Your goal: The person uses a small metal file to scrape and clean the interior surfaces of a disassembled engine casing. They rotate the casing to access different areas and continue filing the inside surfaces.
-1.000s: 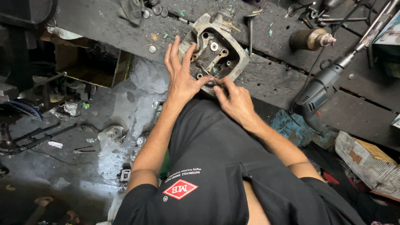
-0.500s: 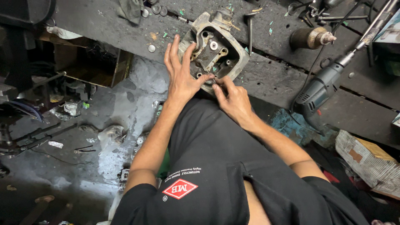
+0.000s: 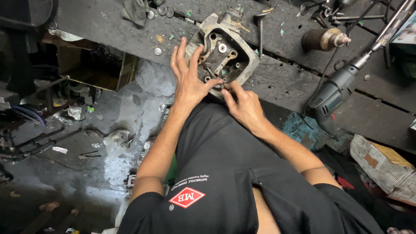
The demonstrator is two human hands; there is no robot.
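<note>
A grimy metal engine cylinder head (image 3: 232,39) lies on the dark wooden workbench (image 3: 286,82), its open cavity facing up. My left hand (image 3: 188,80) rests flat against its near left side, fingers spread, thumb reaching into the cavity. My right hand (image 3: 242,104) sits at the near edge with its fingertips pinched on a small part at the rim, right beside my left thumb. What the fingertips pinch is too small to make out.
A grey electric die grinder (image 3: 336,93) lies on the bench to the right, with a cylindrical metal part (image 3: 323,39) behind it. A long valve stem (image 3: 260,32) and small round discs (image 3: 162,9) lie near the head. Left of the bench is a stained floor (image 3: 86,143) with scattered scrap.
My two hands have stayed on the cylinder head. My right fingertips have crept slightly closer to my left thumb at the near rim.
</note>
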